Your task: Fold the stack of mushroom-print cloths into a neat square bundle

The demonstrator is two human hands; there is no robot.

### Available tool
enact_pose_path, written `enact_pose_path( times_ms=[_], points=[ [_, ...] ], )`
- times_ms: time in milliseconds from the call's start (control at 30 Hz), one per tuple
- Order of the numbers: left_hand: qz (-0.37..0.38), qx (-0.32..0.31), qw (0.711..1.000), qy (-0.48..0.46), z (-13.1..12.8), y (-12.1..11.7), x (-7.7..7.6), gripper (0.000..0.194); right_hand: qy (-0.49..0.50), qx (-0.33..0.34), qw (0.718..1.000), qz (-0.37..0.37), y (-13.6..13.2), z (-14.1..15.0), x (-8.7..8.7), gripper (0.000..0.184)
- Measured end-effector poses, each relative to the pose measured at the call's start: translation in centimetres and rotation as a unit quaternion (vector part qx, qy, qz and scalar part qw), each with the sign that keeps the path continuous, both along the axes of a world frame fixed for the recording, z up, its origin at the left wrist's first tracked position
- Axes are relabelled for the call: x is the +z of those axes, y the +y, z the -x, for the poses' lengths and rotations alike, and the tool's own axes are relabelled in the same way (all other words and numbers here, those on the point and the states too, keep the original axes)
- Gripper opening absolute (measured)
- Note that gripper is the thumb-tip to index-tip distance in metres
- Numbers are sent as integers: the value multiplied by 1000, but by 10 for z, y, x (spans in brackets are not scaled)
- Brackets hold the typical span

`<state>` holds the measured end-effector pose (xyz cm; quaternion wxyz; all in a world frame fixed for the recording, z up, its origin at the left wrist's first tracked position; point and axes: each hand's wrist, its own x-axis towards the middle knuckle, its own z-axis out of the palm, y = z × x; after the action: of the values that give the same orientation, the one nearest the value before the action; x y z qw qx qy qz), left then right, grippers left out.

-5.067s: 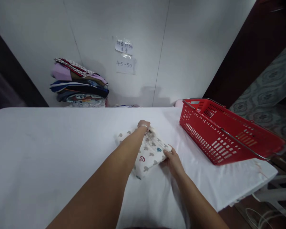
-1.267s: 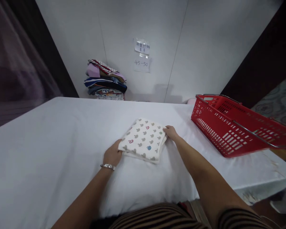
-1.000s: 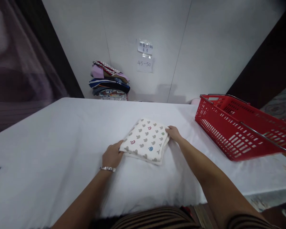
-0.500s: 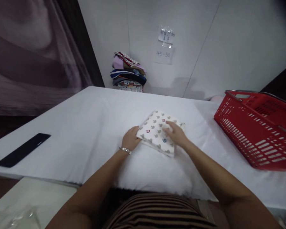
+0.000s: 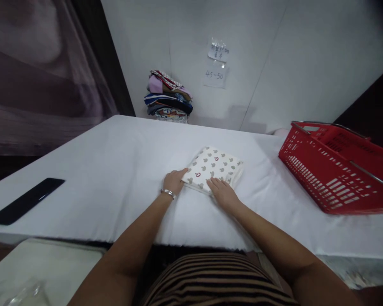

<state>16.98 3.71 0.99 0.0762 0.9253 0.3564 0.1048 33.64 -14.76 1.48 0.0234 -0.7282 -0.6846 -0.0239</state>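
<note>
The folded mushroom-print cloth point(image 5: 213, 167) lies at mid-frame on the white counter point(image 5: 98, 170). The left hand point(image 5: 173, 182) touches its left corner — whether its fingers pinch, I cannot tell; the right hand point(image 5: 224, 194) rests on the near edge — fingers outstretched, clasping nothing.

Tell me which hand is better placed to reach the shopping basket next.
Probably the right hand: it is nearer the shopping basket and rests open on the folded mushroom-print cloth. The left hand is farther, at the cloth's left corner.
</note>
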Motion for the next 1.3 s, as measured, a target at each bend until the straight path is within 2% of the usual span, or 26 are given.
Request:
enact_pose_path(
  times_ms=[233, 333, 433, 500, 567, 633, 700, 800, 933, 1100, 1200, 1300],
  points=[
    [-12, -13, 1000, -22, 0, 7, -4, 51, 16, 1, 999, -29, 3, 3, -3, 51],
    [-10, -37, 998, -43, 0, 10, -7, 49, 41, 6, 998, -45, 1, 6, -2, 51],
    [-51, -63, 993, -91, 2, 4, -9, 50, 120, 37, 989, -78, -2, 1, 4, 56],
    [-96, -72, 986, -113, 3, -4, -7, 51, 199, 19, 970, -135, -4, -15, 9, 54],
    [-134, -98, 979, -118, 2, -14, -4, 51, 276, -80, 933, -217, -5, -42, 15, 45],
    [-159, -138, 971, -109, -1, -23, 0, 50, 344, -235, 866, -276, -5, -78, 17, 42],
    [-177, -164, 966, -97, -7, -29, 3, 50, 426, -373, 782, -260, -4, -112, 17, 44],
    [-183, -177, 964, -76, -15, -30, 0, 53, 472, -430, 738, -221, 0, -149, 13, 49],
    [-169, -188, 967, -44, -16, -15, -3, 55, 519, -427, 721, -170, 18, -164, 8, 39],
    [-171, -143, 974, -29, -4, 36, 6, 53, 553, -379, 737, -88, 36, -161, 3, 18],
    [-148, -142, 979, 2, 2, 56, 12, 53, 547, -364, 750, -72, 35, -160, -2, 23],
    [-141, -154, 978, -6, 3, 45, 11, 51, 521, -367, 765, -93, 33, -164, -6, 37]
  ],
)
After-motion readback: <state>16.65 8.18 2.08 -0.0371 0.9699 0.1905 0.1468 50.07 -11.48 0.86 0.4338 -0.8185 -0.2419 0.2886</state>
